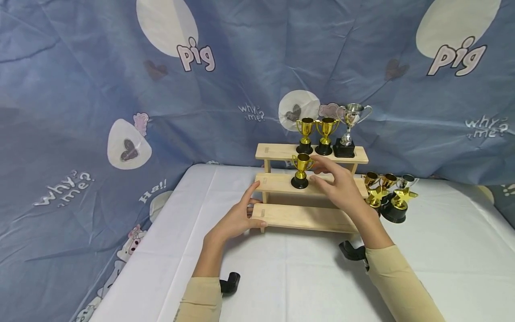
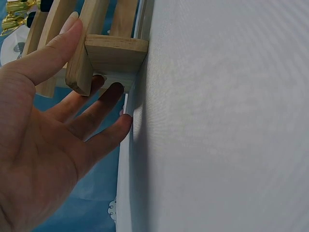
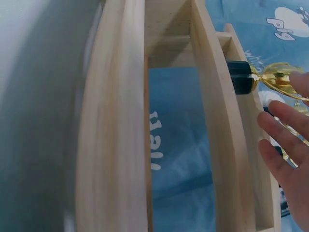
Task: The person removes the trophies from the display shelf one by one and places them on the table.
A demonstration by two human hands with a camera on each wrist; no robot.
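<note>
A three-tier wooden display shelf [image 1: 310, 216] stands on the white table. My left hand [image 1: 233, 219] is at its left end, thumb over the bottom board's front and index finger up by the middle board. In the left wrist view, the left hand's thumb and fingers lie on opposite sides of a board [image 2: 79, 72]. A small gold trophy cup [image 1: 301, 167] with a black base stands upright on the middle tier. My right hand [image 1: 339, 183] is just right of this cup, thumb and fingers spread near its handle. The right wrist view shows the trophy's black base [image 3: 240, 77] beside those loose fingers.
On the top tier stand two gold trophy cups [image 1: 306, 129] and a larger silver trophy cup [image 1: 352, 117]. Several more trophies, some with gold stars [image 1: 403, 195], cluster on the table [image 1: 450, 232] right of the shelf. A blue printed cloth [image 1: 241, 89] hangs behind.
</note>
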